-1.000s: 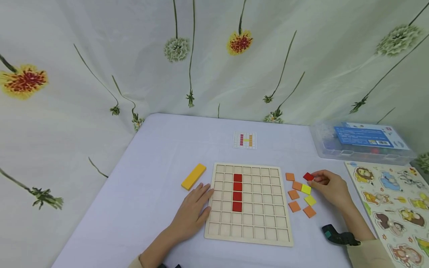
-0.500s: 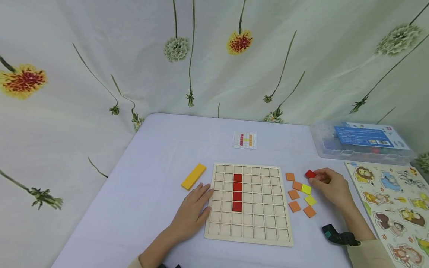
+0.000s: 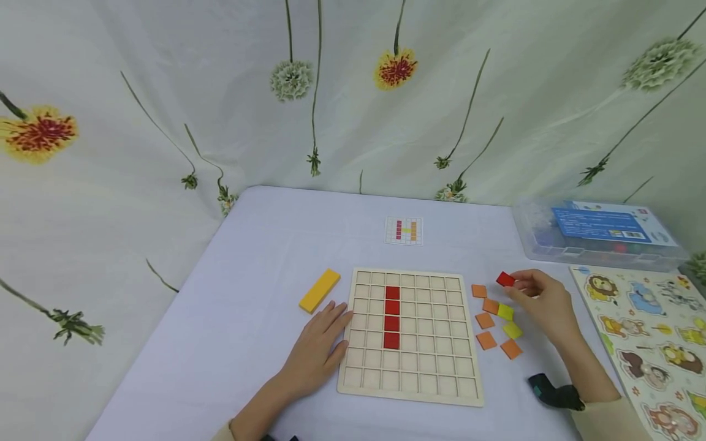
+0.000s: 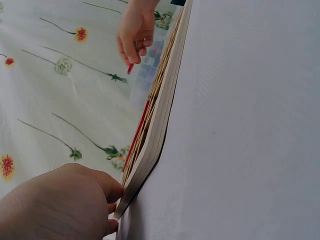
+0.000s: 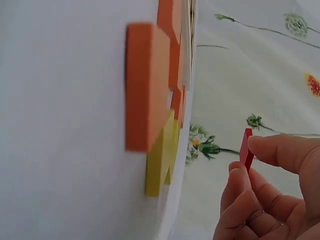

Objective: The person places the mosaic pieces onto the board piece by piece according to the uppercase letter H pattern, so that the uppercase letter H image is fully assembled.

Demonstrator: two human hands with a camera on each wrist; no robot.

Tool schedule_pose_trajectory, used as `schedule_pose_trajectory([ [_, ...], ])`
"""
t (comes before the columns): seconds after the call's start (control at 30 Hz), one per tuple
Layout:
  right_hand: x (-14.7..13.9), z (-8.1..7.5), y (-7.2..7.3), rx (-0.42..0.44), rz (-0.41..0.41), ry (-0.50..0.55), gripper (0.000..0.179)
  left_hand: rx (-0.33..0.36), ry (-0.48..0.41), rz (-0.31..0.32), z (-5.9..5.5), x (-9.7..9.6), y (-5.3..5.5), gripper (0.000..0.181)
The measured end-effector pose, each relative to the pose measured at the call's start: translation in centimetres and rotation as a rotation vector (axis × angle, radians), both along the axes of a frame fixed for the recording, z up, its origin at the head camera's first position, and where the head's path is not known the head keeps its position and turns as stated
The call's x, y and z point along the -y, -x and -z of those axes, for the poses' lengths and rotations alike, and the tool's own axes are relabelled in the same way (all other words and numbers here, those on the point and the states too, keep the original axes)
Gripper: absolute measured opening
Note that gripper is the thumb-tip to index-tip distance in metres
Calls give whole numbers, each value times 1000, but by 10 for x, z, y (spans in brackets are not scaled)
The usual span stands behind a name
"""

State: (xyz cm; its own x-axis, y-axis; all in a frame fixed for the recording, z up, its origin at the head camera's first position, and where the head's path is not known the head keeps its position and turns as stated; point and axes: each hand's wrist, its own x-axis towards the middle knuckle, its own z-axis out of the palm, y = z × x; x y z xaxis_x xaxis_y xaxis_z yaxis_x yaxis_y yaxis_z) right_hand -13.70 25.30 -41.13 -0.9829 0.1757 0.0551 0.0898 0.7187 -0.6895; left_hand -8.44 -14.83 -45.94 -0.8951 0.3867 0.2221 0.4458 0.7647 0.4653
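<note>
My right hand (image 3: pixel 545 300) pinches a red square tile (image 3: pixel 504 279) between thumb and fingers, to the right of the loose tiles. In the right wrist view the red tile (image 5: pixel 246 149) is raised off the table. Below and left of that hand lie several orange tiles (image 3: pixel 486 340) and two yellow tiles (image 3: pixel 512 331). A wooden grid board (image 3: pixel 410 381) lies in the middle, with a column of red tiles (image 3: pixel 391 323) in its cells. My left hand (image 3: pixel 314 352) rests at the board's left side, fingers stretched out, its fingertips at the edge in the left wrist view.
A yellow-orange bar (image 3: pixel 320 291) lies left of the board. Behind the board is a small pattern card (image 3: pixel 404 231). A clear plastic box (image 3: pixel 601 242) stands at the back right, with an animal picture board (image 3: pixel 642 331) in front of it.
My right hand has lifted slightly up and away from the loose tiles with the red tile in its fingers. The left hand and the board stay put.
</note>
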Motion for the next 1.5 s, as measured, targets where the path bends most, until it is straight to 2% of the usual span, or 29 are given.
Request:
schedule_pose_trajectory([
  [0.1, 13, -7, -6, -15, -33, -1, 32, 1, 0, -2, 0, -1, -1, 50],
  [0.3, 38, -17, -21, -106, -143, 1, 27, -4, -6, -1, -1, -1, -1, 50],
  [0.5, 61, -18, -33, -133, -233, 67, 25, -18, -6, 4, 1, -1, 1, 50],
  [0.83, 99, -13, -47, -85, -438, 187, 23, -12, -16, 8, 0, -1, 1, 50],
  [1.13, 126, -4, -52, -56, -628, 182, 21, -14, -30, 13, -1, -2, 1, 49],
  [1.23, 134, 0, -52, -12, -653, 187, 21, -17, -29, 15, 0, -1, 1, 49],
  [1.5, 146, 7, -52, 103, -655, 159, 21, 2, -19, 4, 0, -1, 0, 50],
])
